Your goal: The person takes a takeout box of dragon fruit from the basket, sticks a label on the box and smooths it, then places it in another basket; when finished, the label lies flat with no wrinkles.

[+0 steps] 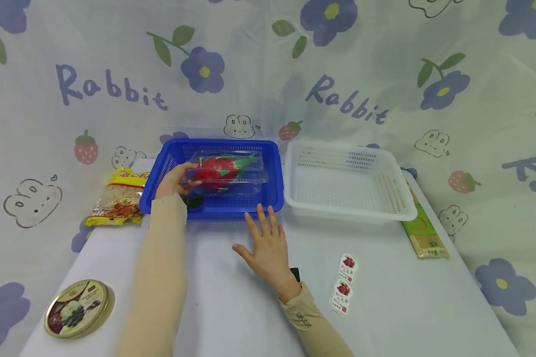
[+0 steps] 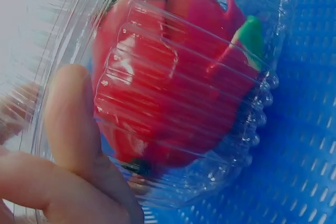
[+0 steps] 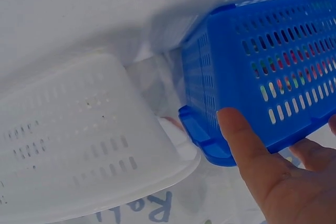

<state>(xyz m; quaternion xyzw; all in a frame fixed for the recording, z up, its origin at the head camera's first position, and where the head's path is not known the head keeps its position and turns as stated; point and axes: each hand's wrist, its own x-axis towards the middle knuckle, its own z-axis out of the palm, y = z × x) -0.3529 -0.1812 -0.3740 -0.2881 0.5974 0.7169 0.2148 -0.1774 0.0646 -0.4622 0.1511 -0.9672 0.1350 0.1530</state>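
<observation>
Closest to the camera, a round tin [image 1: 78, 308] with fruit on its lid sits at the near left corner of the table [image 1: 232, 317]. Two small fruit stickers [image 1: 345, 283] lie on the cloth to the right of the right hand [image 1: 268, 248]. That hand rests flat on the table with straight, spread fingers, their tips touching the near wall of the blue basket [image 1: 268, 198]; it holds nothing. The wrist view shows its thumb [image 3: 247, 145] against the perforated side.

Inside the blue basket lies a clear plastic box [image 1: 250, 171] holding a red dragon fruit [image 1: 216, 171] with green tips. The left hand [image 1: 175, 181] reaches over the basket's left rim and grips the left end of the box, with fingers curled round it and the thumb [image 2: 73, 114] pressed on the ribbed plastic.

Just right of the blue basket stands a white basket [image 1: 397, 198], the two almost touching. A yellow snack bag [image 1: 118, 198] lies left of the blue basket, and a green and tan packet [image 1: 424, 230] lies beyond the white one.
</observation>
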